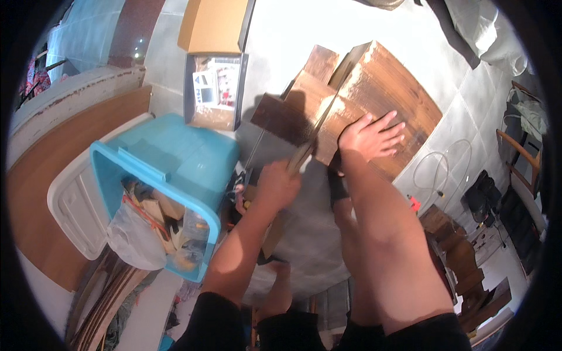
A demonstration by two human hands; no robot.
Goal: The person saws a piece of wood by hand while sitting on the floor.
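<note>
My left hand is closed around a long, narrow object, too unclear to name, which runs up along the edge of a brown wooden board. My right hand lies on that large board with its fingers spread. Smaller wooden pieces lie beside the board on its left, partly in shadow. My bare legs show below, between and behind my forearms.
A blue plastic bin with bags and scraps stands at left beside a white lid. An open cardboard box with packets lies behind. A coiled clear hose, cables and wood pieces lie at right.
</note>
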